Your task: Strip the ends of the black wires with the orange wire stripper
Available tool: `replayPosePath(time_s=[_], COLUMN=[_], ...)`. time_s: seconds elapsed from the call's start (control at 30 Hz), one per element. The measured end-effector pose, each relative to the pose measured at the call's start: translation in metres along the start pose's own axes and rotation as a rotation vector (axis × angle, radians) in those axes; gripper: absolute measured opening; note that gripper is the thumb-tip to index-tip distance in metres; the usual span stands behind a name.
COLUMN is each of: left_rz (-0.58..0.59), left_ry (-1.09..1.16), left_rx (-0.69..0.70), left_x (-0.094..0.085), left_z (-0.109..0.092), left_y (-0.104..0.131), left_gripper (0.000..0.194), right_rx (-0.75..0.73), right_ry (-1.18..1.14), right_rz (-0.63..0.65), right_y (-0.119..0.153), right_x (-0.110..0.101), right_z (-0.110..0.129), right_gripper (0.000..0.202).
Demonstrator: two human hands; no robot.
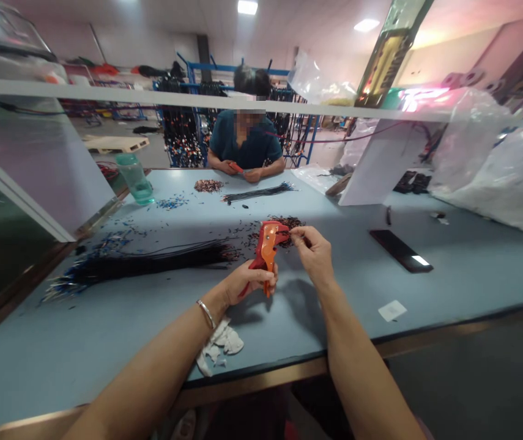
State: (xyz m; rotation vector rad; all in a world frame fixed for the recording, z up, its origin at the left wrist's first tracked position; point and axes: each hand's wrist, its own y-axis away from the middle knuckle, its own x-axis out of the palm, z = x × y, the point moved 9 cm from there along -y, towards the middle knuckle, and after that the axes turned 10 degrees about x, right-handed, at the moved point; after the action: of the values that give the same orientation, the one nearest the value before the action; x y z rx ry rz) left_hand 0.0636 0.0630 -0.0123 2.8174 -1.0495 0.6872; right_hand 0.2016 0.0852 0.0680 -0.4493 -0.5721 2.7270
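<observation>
My left hand (252,280) is wrapped round the handles of a red and orange wire stripper (268,244), held upright with its jaws pointing right. Close to those jaws, my right hand (312,247) pinches with thumb and forefinger; what lies in the pinch is too small to make out. Behind the tool is a pile of small dark and copper-coloured scraps (291,221). To the left lies a long bundle of black wires (151,263), with blue and bare-looking ends at its far left.
Across the blue-grey table (334,379) a co-worker (245,143) holds a red tool near a smaller wire bundle (261,192). A green bottle (135,180) stands back left. A phone (401,250) and a white card (392,310) lie right; crumpled tissue (224,341) lies near the front edge.
</observation>
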Motion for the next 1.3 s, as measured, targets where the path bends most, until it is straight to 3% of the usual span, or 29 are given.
replayPosePath(time_s=[0.43, 1.3], left_rz=[0.001, 0.050], left_ry=[0.002, 0.035], left_rx=[-0.025, -0.057], left_x=[-0.001, 0.004], left_z=[0.003, 0.004], left_y=[0.000, 0.001], left_gripper=[0.029, 0.028], right_rx=[-0.159, -0.161], right_ry=[0.178, 0.298], right_rz=[-0.046, -0.047], right_y=[0.005, 0.007], right_x=[-0.001, 0.001], right_z=[0.017, 0.016], right_gripper=[0.017, 0.018])
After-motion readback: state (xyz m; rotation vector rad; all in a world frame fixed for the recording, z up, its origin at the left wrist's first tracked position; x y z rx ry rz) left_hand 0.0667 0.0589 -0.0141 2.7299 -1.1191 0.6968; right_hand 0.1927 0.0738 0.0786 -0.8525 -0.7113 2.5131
